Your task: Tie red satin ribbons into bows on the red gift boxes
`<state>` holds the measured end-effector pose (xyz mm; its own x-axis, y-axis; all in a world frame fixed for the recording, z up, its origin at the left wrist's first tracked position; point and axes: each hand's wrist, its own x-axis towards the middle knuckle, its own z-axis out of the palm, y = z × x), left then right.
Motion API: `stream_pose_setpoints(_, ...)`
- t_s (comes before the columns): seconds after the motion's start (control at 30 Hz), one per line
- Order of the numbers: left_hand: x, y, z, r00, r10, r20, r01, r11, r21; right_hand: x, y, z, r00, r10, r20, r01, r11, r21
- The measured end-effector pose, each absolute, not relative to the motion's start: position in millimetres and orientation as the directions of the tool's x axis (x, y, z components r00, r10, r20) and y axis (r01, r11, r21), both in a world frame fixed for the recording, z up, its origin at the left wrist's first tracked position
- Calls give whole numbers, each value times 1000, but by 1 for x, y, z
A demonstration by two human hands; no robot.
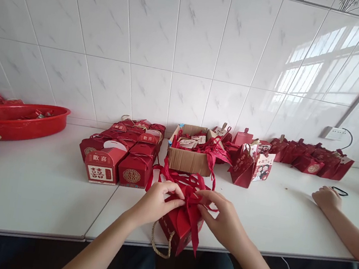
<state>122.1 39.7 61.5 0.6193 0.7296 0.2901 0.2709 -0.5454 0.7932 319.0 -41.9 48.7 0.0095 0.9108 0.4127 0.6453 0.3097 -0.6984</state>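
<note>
1. Red box (174,221), corner foremost at the front edge of the worktop (56,206), pale characters on one side.
2. Glossy red ribbon (193,219), gathered atop the box, one tail draping down.
3. Beige rope handle (161,255), hanging looped at that edge.

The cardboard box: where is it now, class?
In the head view, the cardboard box stands slightly right of centre on the white table, just beyond the ribboned red box and right of the grouped gift boxes.

Workroom: tiled wall (200,30), white tables (49,205)
</note>
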Motion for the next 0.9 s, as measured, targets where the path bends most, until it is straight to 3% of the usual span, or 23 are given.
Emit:
stream_pose_setpoints(0.13, 121, 38, 65, 638, 714, 287, 267, -555, 788, 322, -42, 61, -43, 913, 405, 742, 301, -599)
stream_pose_setpoints(0.27, 121, 38, 65, 655, 697, 292, 252, -566, 785, 331, -35, 67, -187, 895, 405, 724, 404, -560)
stream_pose_setpoints(0.43, 120, 38, 64, 657, 694, 294, 244, -565, 789, 342, -25, 68, -243, 916, 318, 712, 391, -583)
stream_pose_setpoints(0.6, 120, 40, 63, 652, 701, 291, 245, -557, 793, 344, -27, 71, -245, 912, 328, 707, 400, -583)
stream_pose_setpoints(0.7, 120, 41, 62, 650, 703, 289, 248, -556, 794, 348, -26, 69, -282, 920, 273, 638, 392, -663)
stream_pose_setpoints(0.8, 120, 41, 61, 651, 701, 291, 246, -558, 793, 352, -21, 65, -250, 958, 140, 521, 255, -815)
stream_pose_setpoints(0.9, 120, 41, 62, 654, 698, 293, 241, -559, 793, 353, -14, 59, -196, 976, 92, 468, 175, -866)
